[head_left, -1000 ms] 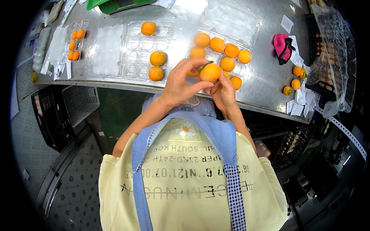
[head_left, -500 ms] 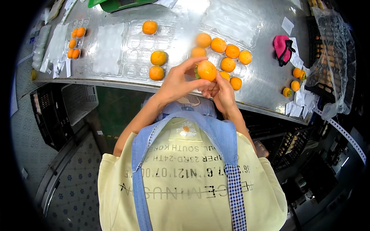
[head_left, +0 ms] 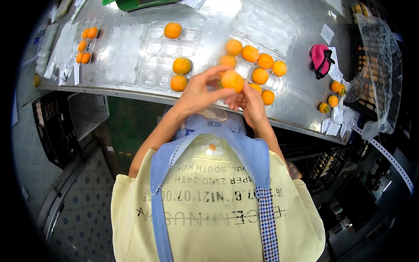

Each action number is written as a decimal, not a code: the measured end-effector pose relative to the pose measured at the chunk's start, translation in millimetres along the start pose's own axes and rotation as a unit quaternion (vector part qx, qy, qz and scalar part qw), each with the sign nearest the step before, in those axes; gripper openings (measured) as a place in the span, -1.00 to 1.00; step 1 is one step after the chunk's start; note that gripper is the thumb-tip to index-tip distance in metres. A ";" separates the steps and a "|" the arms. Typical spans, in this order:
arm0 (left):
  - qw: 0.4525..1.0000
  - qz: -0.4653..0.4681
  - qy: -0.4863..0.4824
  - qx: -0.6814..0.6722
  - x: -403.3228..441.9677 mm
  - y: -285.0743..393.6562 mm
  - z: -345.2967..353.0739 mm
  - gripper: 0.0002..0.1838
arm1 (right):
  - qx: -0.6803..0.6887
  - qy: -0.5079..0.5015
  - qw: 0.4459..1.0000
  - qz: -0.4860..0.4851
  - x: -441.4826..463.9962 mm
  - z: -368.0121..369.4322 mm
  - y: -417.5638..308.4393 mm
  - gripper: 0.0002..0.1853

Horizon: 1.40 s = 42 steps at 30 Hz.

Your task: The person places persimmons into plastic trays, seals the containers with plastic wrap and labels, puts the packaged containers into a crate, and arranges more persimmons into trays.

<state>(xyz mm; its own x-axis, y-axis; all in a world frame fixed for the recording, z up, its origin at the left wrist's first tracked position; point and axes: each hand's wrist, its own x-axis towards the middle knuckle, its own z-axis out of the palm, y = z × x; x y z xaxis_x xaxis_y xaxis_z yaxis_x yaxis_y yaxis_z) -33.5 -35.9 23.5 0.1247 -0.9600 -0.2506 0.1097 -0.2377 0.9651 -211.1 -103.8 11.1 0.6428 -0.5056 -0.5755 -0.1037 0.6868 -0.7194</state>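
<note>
An orange persimmon [head_left: 232, 81] is held up above the front edge of the metal table. My left hand [head_left: 198, 91] grips it from the left, with thumb and fingers around its side. On its other side, the raised fingertips of my right hand [head_left: 252, 104] rest against the fruit, the remaining fingers curled beneath. Just behind the hands, a clear plastic tray [head_left: 273, 82] carries several persimmons [head_left: 260, 76]. Left of my left hand lies another clear tray [head_left: 151, 65] with a persimmon [head_left: 181, 66] and two more in its right-hand column.
Far left, a small clear pack [head_left: 91, 43] holds several orange fruits. A green container [head_left: 139, 4] stands at the back. To the right are a pink pouch [head_left: 319, 59], loose persimmons [head_left: 333, 101], paper slips [head_left: 334, 126] and plastic-draped crates [head_left: 375, 74]. Dark crates [head_left: 56, 131] sit below left.
The persimmon has turned in my fingers: its green calyx, visible at the left before, is now mostly out of sight. Both hands stay nearly in place; the view has shifted slightly.
</note>
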 end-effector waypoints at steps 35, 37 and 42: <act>0.997 -0.064 0.037 -0.023 1.8 -23.0 -11.9 -0.59 | -0.459 0.134 0.842 -0.250 17.3 -32.8 -18.8 -0.46; 0.990 -0.072 0.120 -0.028 -0.9 -25.7 -28.8 -0.64 | -0.546 0.143 0.772 -0.293 26.5 -37.6 -22.7 -0.44; 0.964 -0.045 0.262 -0.015 -22.0 -35.9 -73.3 -0.71 | -0.615 0.112 0.716 -0.309 30.7 -33.3 -32.0 -0.46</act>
<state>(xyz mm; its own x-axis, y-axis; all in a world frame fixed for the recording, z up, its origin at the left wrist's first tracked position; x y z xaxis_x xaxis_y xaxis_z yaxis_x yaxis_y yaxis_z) 32.1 4.5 -11.2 0.5940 -0.7269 -0.3446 0.1709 -0.3045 0.9370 -213.3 -158.7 3.5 0.7306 -0.6808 0.0523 -0.5313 -0.6150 -0.5827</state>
